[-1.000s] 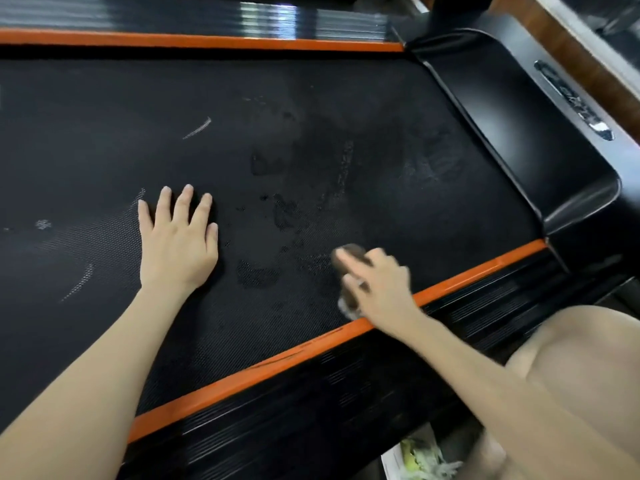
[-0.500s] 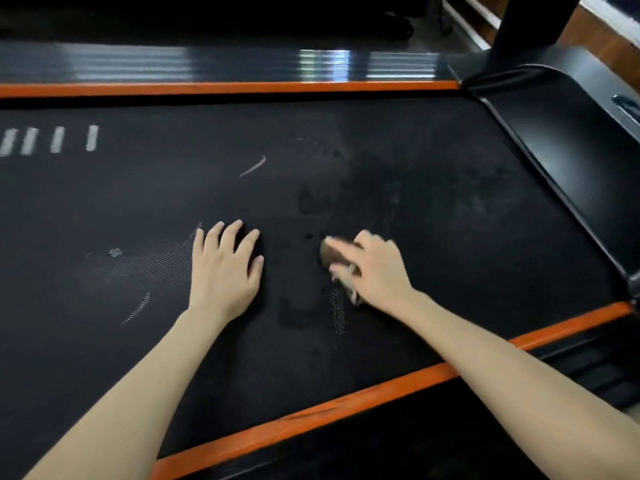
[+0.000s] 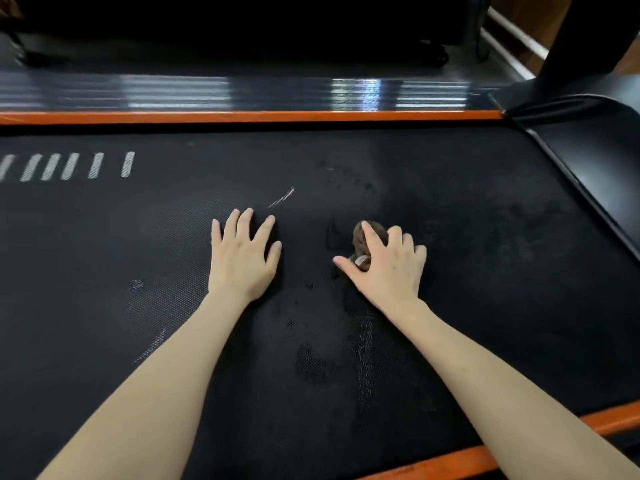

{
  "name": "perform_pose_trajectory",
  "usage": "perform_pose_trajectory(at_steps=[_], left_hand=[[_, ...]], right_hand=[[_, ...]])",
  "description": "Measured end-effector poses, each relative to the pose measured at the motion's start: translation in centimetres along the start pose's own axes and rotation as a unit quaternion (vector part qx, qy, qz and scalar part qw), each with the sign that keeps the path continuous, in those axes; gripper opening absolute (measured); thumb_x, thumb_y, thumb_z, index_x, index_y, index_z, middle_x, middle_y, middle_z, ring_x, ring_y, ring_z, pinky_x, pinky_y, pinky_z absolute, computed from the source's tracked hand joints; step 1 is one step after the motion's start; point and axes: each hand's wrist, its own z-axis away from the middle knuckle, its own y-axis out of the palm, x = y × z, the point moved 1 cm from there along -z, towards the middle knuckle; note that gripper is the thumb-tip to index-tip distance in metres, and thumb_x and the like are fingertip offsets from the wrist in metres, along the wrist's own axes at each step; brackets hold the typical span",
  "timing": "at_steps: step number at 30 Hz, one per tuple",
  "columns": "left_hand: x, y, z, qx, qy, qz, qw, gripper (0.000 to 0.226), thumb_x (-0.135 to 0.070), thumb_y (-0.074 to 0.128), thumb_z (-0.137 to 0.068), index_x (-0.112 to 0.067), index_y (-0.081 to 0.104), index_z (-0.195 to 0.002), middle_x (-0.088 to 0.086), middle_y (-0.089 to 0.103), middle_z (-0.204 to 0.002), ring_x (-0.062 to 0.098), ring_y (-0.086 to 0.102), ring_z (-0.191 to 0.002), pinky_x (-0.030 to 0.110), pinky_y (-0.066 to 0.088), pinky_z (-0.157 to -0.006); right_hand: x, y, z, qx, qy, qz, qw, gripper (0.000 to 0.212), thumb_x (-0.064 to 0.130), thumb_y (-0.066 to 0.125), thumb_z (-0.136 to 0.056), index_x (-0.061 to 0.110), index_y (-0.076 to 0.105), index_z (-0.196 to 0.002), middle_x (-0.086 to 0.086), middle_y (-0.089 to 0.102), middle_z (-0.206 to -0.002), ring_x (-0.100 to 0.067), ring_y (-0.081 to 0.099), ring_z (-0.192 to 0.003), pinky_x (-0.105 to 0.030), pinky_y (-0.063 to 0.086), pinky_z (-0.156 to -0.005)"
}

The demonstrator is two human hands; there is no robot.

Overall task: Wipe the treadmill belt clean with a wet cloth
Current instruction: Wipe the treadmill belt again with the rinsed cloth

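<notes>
The black textured treadmill belt (image 3: 467,258) fills most of the view, with darker wet patches near its middle and right. My right hand (image 3: 389,268) presses a bunched brown cloth (image 3: 363,239) onto the belt near the centre; the fingers cover most of the cloth. My left hand (image 3: 244,254) lies flat on the belt to the left of the cloth, fingers spread, holding nothing. A pale curved streak (image 3: 281,197) marks the belt just beyond my left fingertips.
Orange trim (image 3: 242,116) runs along the far side of the belt and an orange strip (image 3: 450,459) along the near side. The black motor cover (image 3: 595,157) rises at the right. White dashes (image 3: 69,166) are printed at the belt's far left.
My right hand has slid the cloth away from the near orange strip toward the belt's middle. My left hand has stayed planted. The view has tilted up toward the far side rail.
</notes>
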Motion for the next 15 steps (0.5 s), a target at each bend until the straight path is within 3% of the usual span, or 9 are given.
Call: perform_pose_trajectory(at_steps=[4,8,9,11,13,15], left_hand=[[0.2,0.3,0.0,-0.021,0.011,0.009,1.000,0.061,-0.049,0.021,-0.091,-0.019,0.050,-0.136,0.020,0.044,-0.141,0.037,0.033,-0.134,0.057,0.019,-0.112],[0.1,0.5,0.0,-0.021,0.004,0.002,1.000,0.061,-0.050,0.021,-0.091,-0.021,0.049,-0.136,0.018,0.044,-0.142,0.035,0.032,-0.135,0.055,0.019,-0.113],[0.1,0.5,0.0,-0.023,0.005,-0.001,1.000,0.061,-0.049,0.021,-0.091,-0.021,0.050,-0.136,0.018,0.044,-0.141,0.035,0.033,-0.135,0.055,0.019,-0.112],[0.1,0.5,0.0,-0.029,0.005,-0.001,1.000,0.059,-0.048,0.024,-0.091,-0.020,0.051,-0.135,0.019,0.045,-0.140,0.036,0.034,-0.134,0.056,0.021,-0.111],[0.0,0.4,0.0,-0.035,0.010,-0.001,0.999,0.058,-0.047,0.025,-0.091,-0.019,0.051,-0.135,0.020,0.046,-0.139,0.037,0.035,-0.133,0.057,0.022,-0.111],[0.1,0.5,0.1,-0.033,0.012,0.001,0.999,0.058,-0.047,0.025,-0.092,-0.019,0.050,-0.136,0.020,0.045,-0.141,0.037,0.034,-0.134,0.057,0.021,-0.111]], right_hand=[[-1.0,1.1,-3.9,-0.021,-0.037,-0.049,0.998,0.057,0.062,0.035,-0.087,0.027,0.063,-0.122,-0.012,0.056,-0.097,-0.033,0.054,-0.081,-0.039,0.038,-0.072],[1.3,1.1,-5.4,-0.008,0.053,-0.088,0.995,0.041,0.047,0.047,-0.091,0.028,0.060,-0.125,-0.013,0.054,-0.102,-0.035,0.055,-0.087,-0.040,0.039,-0.076],[2.2,0.8,-3.9,-0.032,0.021,-0.106,0.994,0.040,0.045,0.048,-0.088,0.026,0.063,-0.121,-0.014,0.055,-0.095,-0.035,0.056,-0.079,-0.039,0.041,-0.069],[3.6,-0.1,1.1,-0.043,-0.126,-0.166,0.977,0.040,0.044,0.051,-0.084,0.024,0.066,-0.115,-0.011,0.052,-0.082,-0.032,0.052,-0.066,-0.036,0.039,-0.058],[3.6,-1.2,5.5,-0.009,-0.275,-0.208,0.938,0.039,0.043,0.055,-0.085,0.024,0.064,-0.118,-0.008,0.052,-0.082,-0.026,0.048,-0.065,-0.034,0.037,-0.056],[2.4,-1.5,4.6,0.003,-0.351,-0.213,0.912,0.037,0.043,0.057,-0.085,0.027,0.064,-0.118,-0.006,0.053,-0.081,-0.024,0.048,-0.065,-0.032,0.037,-0.055]])
